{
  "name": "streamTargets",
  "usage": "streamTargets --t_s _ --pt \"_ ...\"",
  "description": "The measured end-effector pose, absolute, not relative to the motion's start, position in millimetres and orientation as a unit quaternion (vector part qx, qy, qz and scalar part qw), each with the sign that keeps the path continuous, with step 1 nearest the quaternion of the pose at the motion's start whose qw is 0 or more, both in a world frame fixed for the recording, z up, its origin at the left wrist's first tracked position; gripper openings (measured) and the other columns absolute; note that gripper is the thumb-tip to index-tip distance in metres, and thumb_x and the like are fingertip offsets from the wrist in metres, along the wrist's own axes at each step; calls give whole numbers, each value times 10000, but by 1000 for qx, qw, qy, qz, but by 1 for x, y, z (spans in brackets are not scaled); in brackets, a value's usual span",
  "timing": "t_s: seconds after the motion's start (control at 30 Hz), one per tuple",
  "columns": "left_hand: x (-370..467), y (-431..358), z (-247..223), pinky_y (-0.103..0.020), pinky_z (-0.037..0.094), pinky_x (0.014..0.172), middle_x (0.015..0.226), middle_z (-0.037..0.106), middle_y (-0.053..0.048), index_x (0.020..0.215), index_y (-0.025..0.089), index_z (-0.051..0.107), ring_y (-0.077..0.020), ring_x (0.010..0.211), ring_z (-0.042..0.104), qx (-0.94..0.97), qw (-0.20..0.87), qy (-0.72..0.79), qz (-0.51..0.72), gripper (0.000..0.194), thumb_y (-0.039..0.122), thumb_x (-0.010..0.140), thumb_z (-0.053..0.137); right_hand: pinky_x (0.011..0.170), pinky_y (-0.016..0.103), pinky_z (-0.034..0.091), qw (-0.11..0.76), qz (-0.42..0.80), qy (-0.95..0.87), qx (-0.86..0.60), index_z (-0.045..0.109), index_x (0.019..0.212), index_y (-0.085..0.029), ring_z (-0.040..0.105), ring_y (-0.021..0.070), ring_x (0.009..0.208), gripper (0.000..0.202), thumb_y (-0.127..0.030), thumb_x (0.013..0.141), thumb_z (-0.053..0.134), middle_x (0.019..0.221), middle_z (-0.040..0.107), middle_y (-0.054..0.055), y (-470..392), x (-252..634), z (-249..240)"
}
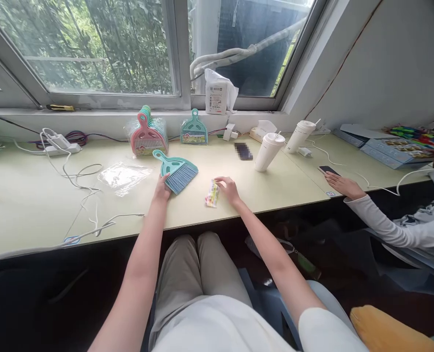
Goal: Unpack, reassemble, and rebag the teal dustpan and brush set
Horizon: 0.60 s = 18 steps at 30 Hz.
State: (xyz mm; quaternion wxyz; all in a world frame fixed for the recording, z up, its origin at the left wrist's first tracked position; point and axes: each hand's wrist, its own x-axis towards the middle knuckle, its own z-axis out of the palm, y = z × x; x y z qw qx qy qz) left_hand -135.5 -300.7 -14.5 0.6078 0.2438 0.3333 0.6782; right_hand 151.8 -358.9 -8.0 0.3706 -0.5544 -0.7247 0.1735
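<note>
My left hand [162, 187] is closed on the near edge of a teal toy dustpan with a blue-bristled brush [180, 177] set in it, its looped handle pointing up and left. In my right hand [228, 188] the fingertips pinch the upper end of a small printed label card [212, 194], coloured yellow, white and pink, just above the table. A flat clear plastic bag [123, 177] lies to the left of the dustpan. Behind it, a stack of wrapped dustpan sets [149, 134] leans upright, a pink one in front.
A wrapped teal dustpan set [194, 131] stands by the sill. Two white cups [270, 151] [300, 137] and a phone [243, 151] are right. Cables and a power strip [60, 146] lie left. A co-worker's hand [343, 187] rests by another phone; blue boxes [396, 146] sit beyond.
</note>
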Motion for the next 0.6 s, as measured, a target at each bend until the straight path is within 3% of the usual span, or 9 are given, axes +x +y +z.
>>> streamTargets --t_s 0.13,0.23,0.33,0.43,0.53,0.6 --pt "-132 -304 -14 -387 484 975 1036 657 -49 1046 216 577 -209 1040 623 254 590 363 675 415 132 662 709 1106 627 81 245 143 -767 -576 402 1401 -269 238 294 1419 583 -505 878 504 1504 348 113 -374 137 -4" --pt "-133 -305 -14 -365 484 973 1060 651 -51 1077 216 568 -195 1038 622 258 580 364 682 436 129 670 700 1102 644 47 202 145 -782 -571 296 1450 -332 152 282 1447 600 -500 900 466 1547 263 72 -381 133 4" --pt "-134 -304 -14 -364 483 973 1070 647 -58 1115 212 561 -194 1029 623 257 582 359 683 472 116 673 694 1116 609 97 242 136 -798 -535 284 1447 -373 169 249 1445 557 -425 921 459 1532 304 33 -384 129 12" --pt "-134 -302 -16 -370 488 966 1072 651 -56 1155 222 549 -198 1026 624 259 587 353 680 510 106 679 691 1122 580 110 211 170 -833 -483 465 1348 -335 234 254 1419 458 -387 897 521 1482 394 40 -379 120 16" --pt "-134 -302 -18 -386 495 955 1087 655 -50 1182 243 531 -203 1026 622 262 580 356 684 536 107 688 687 1110 560 150 200 206 -844 -454 623 1142 -275 399 247 1312 297 -360 860 584 1370 514 60 -369 107 15" --pt "-133 -302 -18 -397 494 954 1099 650 -52 1187 240 523 -205 1017 624 263 573 361 687 541 109 687 685 1072 508 259 231 215 -834 -452 649 1020 -234 516 222 1166 220 -318 817 638 1213 611 60 -362 98 12"
